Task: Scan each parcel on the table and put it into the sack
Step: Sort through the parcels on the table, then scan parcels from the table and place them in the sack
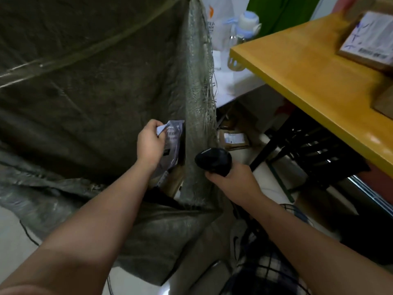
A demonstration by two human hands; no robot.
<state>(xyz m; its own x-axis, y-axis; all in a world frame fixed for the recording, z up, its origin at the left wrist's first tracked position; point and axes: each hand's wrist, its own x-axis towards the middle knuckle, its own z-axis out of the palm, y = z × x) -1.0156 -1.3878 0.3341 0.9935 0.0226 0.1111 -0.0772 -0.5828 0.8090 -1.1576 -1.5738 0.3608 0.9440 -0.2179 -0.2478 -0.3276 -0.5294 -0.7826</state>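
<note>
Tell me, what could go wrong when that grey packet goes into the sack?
The grey mailer, pinched only by the left hand, might snag on the frayed edge of the sack or slip down outside it. The right hand grips the black scanner, so it probably can't hold the floppy sack open.

No legible text or numbers anywhere.

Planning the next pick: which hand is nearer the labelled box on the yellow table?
Right. The right hand, gripping the scanner, is below-left of the box; the left hand is farther left, holding a grey parcel at the sack.
</note>
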